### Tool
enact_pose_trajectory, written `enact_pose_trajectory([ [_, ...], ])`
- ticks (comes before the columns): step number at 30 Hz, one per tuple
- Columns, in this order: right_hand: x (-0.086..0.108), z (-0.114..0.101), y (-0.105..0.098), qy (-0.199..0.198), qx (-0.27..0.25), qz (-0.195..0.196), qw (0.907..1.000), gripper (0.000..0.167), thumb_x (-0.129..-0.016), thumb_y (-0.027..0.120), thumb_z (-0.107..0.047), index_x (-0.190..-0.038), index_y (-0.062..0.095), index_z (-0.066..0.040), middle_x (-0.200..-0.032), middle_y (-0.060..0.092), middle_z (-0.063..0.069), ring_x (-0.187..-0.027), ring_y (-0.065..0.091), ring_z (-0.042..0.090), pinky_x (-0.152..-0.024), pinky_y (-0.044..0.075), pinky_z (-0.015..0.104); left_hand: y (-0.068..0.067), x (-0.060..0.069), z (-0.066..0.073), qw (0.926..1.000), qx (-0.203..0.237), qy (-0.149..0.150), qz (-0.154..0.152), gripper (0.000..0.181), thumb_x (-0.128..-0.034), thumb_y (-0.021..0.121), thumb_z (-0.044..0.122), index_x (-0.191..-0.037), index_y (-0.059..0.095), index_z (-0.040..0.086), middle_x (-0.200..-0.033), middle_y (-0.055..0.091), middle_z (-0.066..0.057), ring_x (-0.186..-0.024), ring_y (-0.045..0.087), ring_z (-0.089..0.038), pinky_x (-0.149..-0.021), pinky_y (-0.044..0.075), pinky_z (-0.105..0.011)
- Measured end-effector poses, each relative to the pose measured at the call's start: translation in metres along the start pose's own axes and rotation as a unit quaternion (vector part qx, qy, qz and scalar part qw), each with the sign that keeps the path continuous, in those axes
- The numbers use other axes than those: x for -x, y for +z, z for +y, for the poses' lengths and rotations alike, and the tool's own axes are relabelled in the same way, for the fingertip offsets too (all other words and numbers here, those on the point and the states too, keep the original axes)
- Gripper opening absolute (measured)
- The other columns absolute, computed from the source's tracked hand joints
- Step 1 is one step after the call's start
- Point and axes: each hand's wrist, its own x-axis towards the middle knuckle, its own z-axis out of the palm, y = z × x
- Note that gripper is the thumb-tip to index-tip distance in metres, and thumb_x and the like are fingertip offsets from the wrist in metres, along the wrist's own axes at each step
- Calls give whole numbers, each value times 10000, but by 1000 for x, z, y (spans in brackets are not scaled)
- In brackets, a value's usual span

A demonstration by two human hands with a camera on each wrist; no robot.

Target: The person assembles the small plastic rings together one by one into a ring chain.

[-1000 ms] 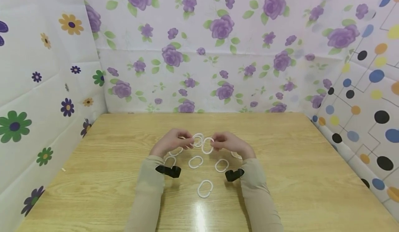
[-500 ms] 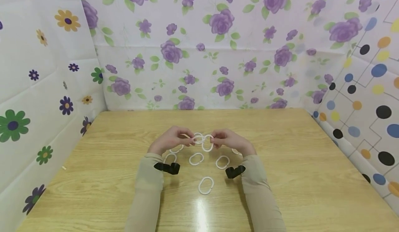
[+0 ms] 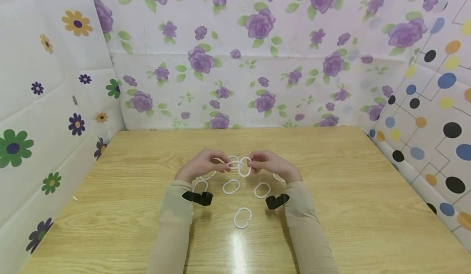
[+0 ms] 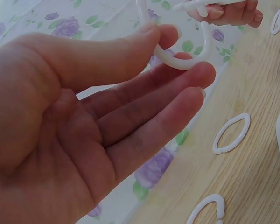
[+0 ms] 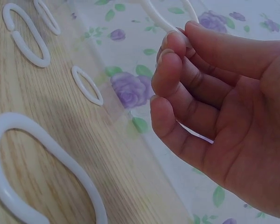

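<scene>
We observe the left hand [image 3: 203, 163] grasping a white link [image 4: 177, 63] between thumb and index finger, its remaining fingers extended; we observe the right hand [image 3: 271, 166] pinching a second link [image 3: 244, 176] between thumb and fingertips, its other fingers bent inward; both held links are raised above the far middle of the table [image 3: 121, 208], between the two hands, and they overlap in the head view; we cannot tell whether they are interlocked. A further pale loop [image 3: 233, 156] shows just beyond the left hand's link; we cannot tell what supports it.

Nearer than the hands, we find a centre link [image 3: 229, 194] lying to the left of a right-centre link [image 3: 262, 198], the two apart; a near link [image 3: 241, 227] lies nearest us; a left link [image 3: 207, 186] sits beside the left wrist, with a partly hidden link [image 3: 208, 179] just beyond it; another link [image 3: 278, 179] is partly covered by the right wrist.

Each forearm carries a beige sleeve [image 3: 171, 229] and a black wrist unit [image 3: 198, 198]; at the table's left edge we note a small pale piece [image 3: 75, 198]; a purple-flowered sheet [image 3: 235, 90] stands along the far side, a multicoloured flowered sheet [image 3: 55, 143] at left and a dotted sheet [image 3: 434, 143] at right.
</scene>
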Motion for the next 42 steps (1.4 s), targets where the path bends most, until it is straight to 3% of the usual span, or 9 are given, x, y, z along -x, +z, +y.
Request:
enact_pose_trajectory([
  [8, 0, 1, 0, -56, 76, 128, 9999, 249, -1016, 504, -217, -1035, 575, 20, -849, 649, -13, -850, 622, 224, -842, 502, 428, 0, 0, 0, 9999, -72, -125, 35, 215, -941, 621, 101, -1101, 670, -33, -1079, 699, -232, -1004, 687, -344, -880, 545, -406],
  [17, 0, -2, 1, -201, 232, -86, 9995, 313, -1025, 476, -185, -1186, 600, 54, -797, 569, -12, -729, 546, 112, -785, 498, 323, 3, -1, 1, 9996, -137, -226, 28, 204, -932, 637, 127, -1079, 687, -7, -1063, 704, -225, -1005, 676, -375, -897, 529, -456],
  [25, 0, -10, 6, -83, 503, -57, 9987, 273, -1019, 487, -180, -1161, 642, -6, -804, 547, 40, -767, 514, 123, -795, 447, 307, 4, -3, 3, 9989, -258, -348, 177, 217, -941, 629, 146, -1081, 684, -9, -1035, 713, -200, -971, 681, -322, -885, 535, -439],
  [33, 1, -3, 3, 69, 92, -211, 9997, 290, -980, 546, -126, -1250, 569, -21, -837, 600, 78, -808, 622, 355, -828, 499, 334, 3, -2, 1, 9979, -391, -458, 252, 203, -931, 644, 150, -1061, 694, 2, -1017, 715, -204, -938, 680, -291, -887, 524, -460],
  [42, 6, 0, -4, -97, 419, 86, 9990, 433, -859, 683, -30, -1270, 547, -16, -1109, 582, 241, -976, 567, 165, -915, 426, 339, 1, 0, -3, 9958, -692, -569, 200, 209, -934, 643, 180, -1064, 703, 27, -951, 729, -147, -922, 655, -337, -858, 516, -440],
])
